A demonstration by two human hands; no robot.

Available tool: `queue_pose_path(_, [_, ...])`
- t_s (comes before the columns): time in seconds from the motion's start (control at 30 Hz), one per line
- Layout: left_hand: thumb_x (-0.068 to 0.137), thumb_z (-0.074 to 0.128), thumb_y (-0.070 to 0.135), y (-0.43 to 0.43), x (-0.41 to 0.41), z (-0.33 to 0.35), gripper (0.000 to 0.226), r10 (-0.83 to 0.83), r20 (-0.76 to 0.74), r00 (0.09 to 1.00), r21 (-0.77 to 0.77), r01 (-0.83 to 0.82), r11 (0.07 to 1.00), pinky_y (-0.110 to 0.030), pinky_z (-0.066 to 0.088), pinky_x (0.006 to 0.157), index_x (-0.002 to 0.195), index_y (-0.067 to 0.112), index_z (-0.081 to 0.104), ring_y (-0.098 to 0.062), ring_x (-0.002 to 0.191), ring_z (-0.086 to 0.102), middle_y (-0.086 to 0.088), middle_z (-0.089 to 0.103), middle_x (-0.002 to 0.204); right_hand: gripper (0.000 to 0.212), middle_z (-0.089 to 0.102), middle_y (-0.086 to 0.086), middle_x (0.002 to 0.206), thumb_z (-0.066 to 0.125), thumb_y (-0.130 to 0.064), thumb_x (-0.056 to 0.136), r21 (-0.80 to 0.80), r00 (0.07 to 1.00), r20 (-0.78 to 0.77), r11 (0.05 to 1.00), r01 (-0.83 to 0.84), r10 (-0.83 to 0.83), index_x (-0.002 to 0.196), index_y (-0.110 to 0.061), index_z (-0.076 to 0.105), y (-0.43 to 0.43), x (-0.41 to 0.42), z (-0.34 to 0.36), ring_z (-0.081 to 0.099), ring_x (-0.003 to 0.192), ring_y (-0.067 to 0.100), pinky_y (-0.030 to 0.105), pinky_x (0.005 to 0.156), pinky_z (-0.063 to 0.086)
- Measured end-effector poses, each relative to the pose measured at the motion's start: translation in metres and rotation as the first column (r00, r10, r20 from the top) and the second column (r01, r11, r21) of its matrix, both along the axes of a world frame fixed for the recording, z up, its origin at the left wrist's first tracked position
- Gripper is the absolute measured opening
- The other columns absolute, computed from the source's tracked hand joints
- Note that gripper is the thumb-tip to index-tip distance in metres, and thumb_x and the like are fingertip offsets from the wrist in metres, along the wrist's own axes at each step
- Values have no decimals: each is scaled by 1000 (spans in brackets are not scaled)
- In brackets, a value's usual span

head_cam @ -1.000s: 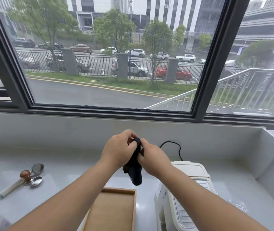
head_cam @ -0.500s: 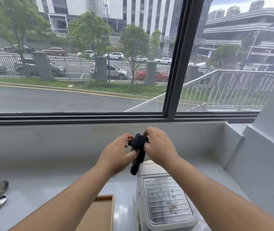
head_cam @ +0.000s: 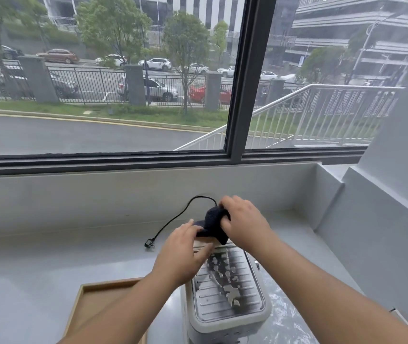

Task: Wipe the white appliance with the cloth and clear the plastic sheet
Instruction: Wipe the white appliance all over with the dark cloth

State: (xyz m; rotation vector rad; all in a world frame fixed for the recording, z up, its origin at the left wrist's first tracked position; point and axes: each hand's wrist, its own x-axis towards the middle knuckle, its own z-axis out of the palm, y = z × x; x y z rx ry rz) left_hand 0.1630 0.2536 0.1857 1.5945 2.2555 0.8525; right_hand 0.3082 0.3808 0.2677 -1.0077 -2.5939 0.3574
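Observation:
The white appliance (head_cam: 225,319) stands on the grey counter at bottom centre, its ribbed metal top plate spotted with light stains. A dark cloth (head_cam: 214,223) is bunched over the appliance's far end. My right hand (head_cam: 243,222) grips the cloth from the right. My left hand (head_cam: 185,254) holds the cloth's lower left edge, fingers lying over the plate's far left part. A clear plastic sheet (head_cam: 284,316) lies crumpled on the counter to the right of the appliance, partly behind my right forearm.
A wooden tray (head_cam: 93,301) sits left of the appliance. A black power cord (head_cam: 173,220) runs from the appliance's back, its plug lying on the counter. A grey wall closes the right side. The window ledge runs behind.
Both hands have come down with the cloth from above the counter onto the far end of the appliance. The view has swung right, so the spoons at left are out of sight.

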Motion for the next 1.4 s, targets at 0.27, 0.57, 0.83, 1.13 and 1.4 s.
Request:
queue_pose_path(0.27, [100,30,68,6,32,-18,73,134,54,990,24,-135,991,-41,21,127,161,28,30,-17,157,15,6,32,168,33,54,1,113,58,-30,96,-161,1000,27,987,-9,13,125,-36,71,14,1,-43,53,111,27,38,99,48])
queue_pose_path(0.57, [87,21,86,3,33,-22,96,224,84,971,97,-231,968,-35,22,125,162,27,25,-13,153,21,7,20,172,27,53,2,110,52,-37,95,-107,994,74,992,-67,75,121,-36,63,5,-29,-76,36,94,24,38,86,44])
queue_pose_path(0.83, [88,17,82,0,34,-19,89,220,61,974,95,-225,970,-40,16,127,160,31,31,-17,155,18,6,20,173,14,57,-4,86,70,-20,79,83,969,1,966,-246,247,92,-25,69,-20,-16,-70,35,81,15,37,69,54])
queue_pose_path(1.13, [88,16,79,-2,33,-17,86,156,78,985,86,-163,983,-43,17,126,156,32,40,-14,155,21,8,31,169,15,55,-6,98,48,-34,91,-225,967,39,945,-238,253,99,-31,61,-52,14,-74,46,95,21,39,83,44])
queue_pose_path(1.4, [88,21,74,-2,32,-16,80,72,98,993,68,-79,995,-38,21,125,150,31,49,-12,153,25,8,40,164,29,56,0,99,48,-35,89,-162,976,51,966,-202,213,110,-24,65,-76,41,-77,49,98,23,38,89,47])
